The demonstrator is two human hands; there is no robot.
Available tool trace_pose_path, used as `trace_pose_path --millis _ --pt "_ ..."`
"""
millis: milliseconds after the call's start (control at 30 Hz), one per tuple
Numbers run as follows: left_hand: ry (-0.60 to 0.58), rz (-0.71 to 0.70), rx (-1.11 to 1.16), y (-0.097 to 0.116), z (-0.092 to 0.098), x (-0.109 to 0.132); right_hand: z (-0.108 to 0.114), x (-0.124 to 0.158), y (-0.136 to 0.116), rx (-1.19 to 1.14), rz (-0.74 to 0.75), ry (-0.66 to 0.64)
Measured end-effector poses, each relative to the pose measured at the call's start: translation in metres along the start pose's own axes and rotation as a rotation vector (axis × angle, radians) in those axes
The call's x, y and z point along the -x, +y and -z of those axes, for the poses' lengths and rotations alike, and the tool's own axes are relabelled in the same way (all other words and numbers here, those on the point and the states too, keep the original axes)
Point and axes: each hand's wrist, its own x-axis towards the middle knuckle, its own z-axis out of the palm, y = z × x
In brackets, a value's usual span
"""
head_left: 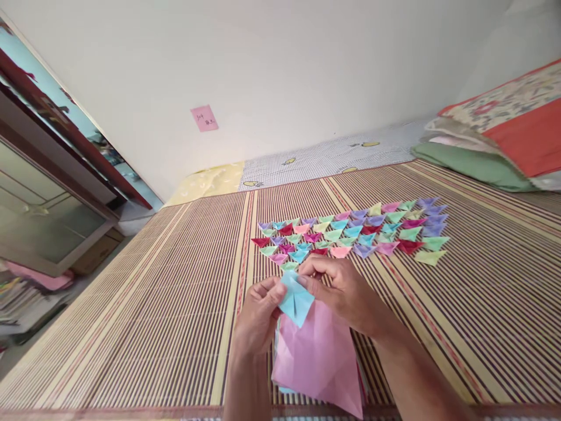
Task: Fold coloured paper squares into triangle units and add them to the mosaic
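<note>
A small light-blue folded paper [296,301] is held between both hands above a striped bamboo mat [175,304]. My left hand [258,318] pinches its left edge with thumb and fingers closed. My right hand [339,289] pinches its upper right corner, fingers curled. Under the hands lies a stack of pink paper sheets [319,356] with a blue sheet edge showing beneath. Just beyond the hands, several small folded paper triangles [350,231] in red, pink, green, blue and purple lie in rows on the mat.
Folded pillows and bedding [495,140] are stacked at the far right. A checked sheet [333,158] runs along the white wall, which bears a pink note [204,118]. At left are a wooden cabinet [48,193] and piled papers [21,292] on the floor.
</note>
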Motion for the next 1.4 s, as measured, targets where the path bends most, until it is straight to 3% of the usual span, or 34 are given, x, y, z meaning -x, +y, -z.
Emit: trace_pose_path --millis 200,333,600,1300,1400 --pt "0.100 -0.011 -0.072 0.0042 -0.0052 0.0032 -0.0003 -0.0003 0.0027 -0.040 -0.065 0.042" --pt "0.136 -0.055 -0.122 0.0055 -0.0061 0.0048 0.0036 0.0009 0.0007 -0.032 -0.029 0.074" --pt "0.076 -0.098 -0.252 0.0036 -0.0054 0.0054 0.0038 0.0004 -0.0003 0.011 0.040 0.057" --pt "0.043 -0.100 -0.347 0.0000 -0.0079 0.0058 0.0049 0.0013 0.0013 -0.003 0.062 0.060" --pt "0.018 -0.093 -0.374 0.0014 -0.0080 0.0060 0.0046 0.0012 0.0004 -0.032 0.013 0.049"
